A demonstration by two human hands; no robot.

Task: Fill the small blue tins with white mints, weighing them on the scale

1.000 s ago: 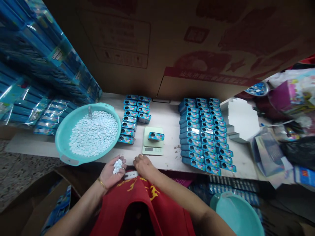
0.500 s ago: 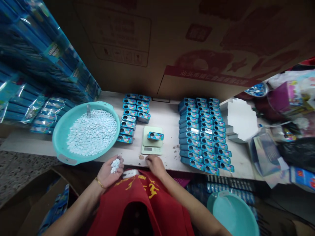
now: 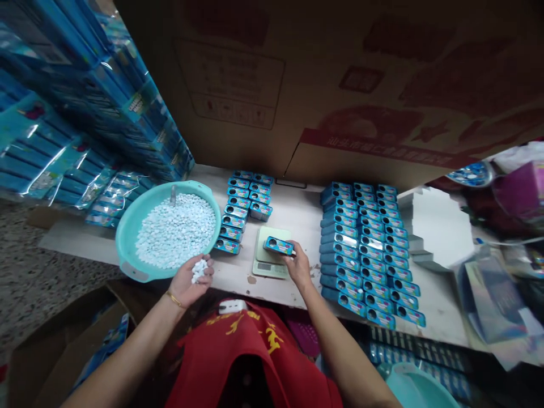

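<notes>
My left hand (image 3: 189, 281), palm up with curled fingers, cups a small heap of pale candies (image 3: 199, 271) beside the near rim of a turquoise basin (image 3: 126, 249). Loose pale candies (image 3: 176, 232) fill much of that basin, and a clear scoop-like piece (image 3: 173, 195) stands at their far side. My right hand (image 3: 298, 264) grips the right end of a small blue tin (image 3: 278, 245) with a round dark opening. The tin is over the pale green kitchen scale (image 3: 272, 270); whether it still touches the plate I cannot tell.
Two short columns of blue tins (image 3: 238, 202) stand between basin and scale. Several longer rows of tins (image 3: 365, 249) fill the right side, beside stacked white card (image 3: 444, 226). A large cardboard box (image 3: 255, 68) walls the back; packaged blue goods (image 3: 140, 107) are piled left.
My right hand has moved from the table's front edge to the tin on the scale and taken hold of it. The left hand still cups the candies. The camera view has shifted.
</notes>
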